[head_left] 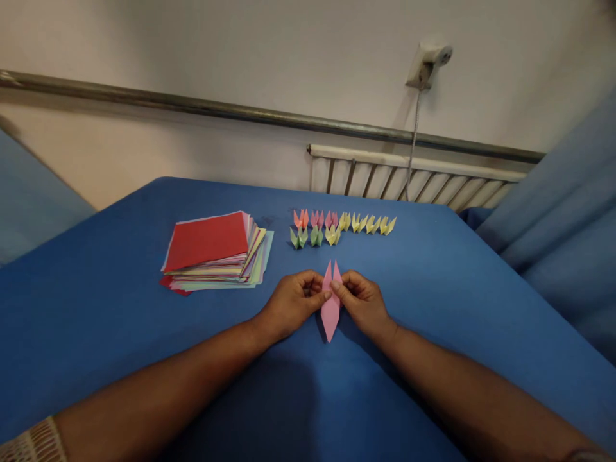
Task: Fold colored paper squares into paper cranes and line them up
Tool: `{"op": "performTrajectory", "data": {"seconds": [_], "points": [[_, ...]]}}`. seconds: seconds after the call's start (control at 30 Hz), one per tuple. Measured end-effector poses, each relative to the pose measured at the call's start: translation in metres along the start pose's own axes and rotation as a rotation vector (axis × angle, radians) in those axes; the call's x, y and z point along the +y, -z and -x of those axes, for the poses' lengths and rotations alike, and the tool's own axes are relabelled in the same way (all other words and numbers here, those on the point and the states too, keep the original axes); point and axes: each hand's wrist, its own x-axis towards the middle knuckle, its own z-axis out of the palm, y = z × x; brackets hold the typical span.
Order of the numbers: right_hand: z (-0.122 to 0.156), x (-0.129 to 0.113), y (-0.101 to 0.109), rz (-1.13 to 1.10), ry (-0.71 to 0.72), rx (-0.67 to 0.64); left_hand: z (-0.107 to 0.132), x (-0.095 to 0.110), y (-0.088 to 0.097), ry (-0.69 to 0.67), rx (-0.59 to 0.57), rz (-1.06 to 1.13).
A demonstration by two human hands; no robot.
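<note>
A folded piece of pink origami paper [330, 314] is held upright between my two hands, just above the blue table. It is long and diamond-shaped, with two narrow points at the far end and one point toward me. My left hand [294, 301] pinches its left edge, thumb on the near face. My right hand [364, 300] grips the right edge, its thumb lying over the middle near the split. The fingertips behind the paper are hidden. Beyond my hands, small folded paper cranes [316, 236] in green, yellow, pink and orange stand in two rows.
A stack of coloured paper sheets [209, 240], red on top, lies to the left on the blue table cover [120, 308]. Behind the table are a wall rail [269, 115], a white radiator [375, 170] and a socket with a hanging cord [414, 138]. Blue curtain [572, 212] hangs at right.
</note>
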Motion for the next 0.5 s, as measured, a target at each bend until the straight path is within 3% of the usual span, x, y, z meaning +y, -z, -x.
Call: {"op": "performTrajectory", "data": {"seconds": [0.27,0.4,0.5], "points": [[0.0032,-0.0070,0.0014,0.020,0.066,-0.005,-0.0004,0.0016,-0.0039,0.078,-0.062,0.183],[0.0023,-0.0070,-0.0001,0.007,0.064,0.027,-0.0021,0.0005,-0.0005,0.087,-0.036,0.105],[-0.0011,-0.0063,-0.0008,-0.079,-0.005,0.047,-0.0030,-0.0009,0.0027,0.062,-0.082,0.039]]}}
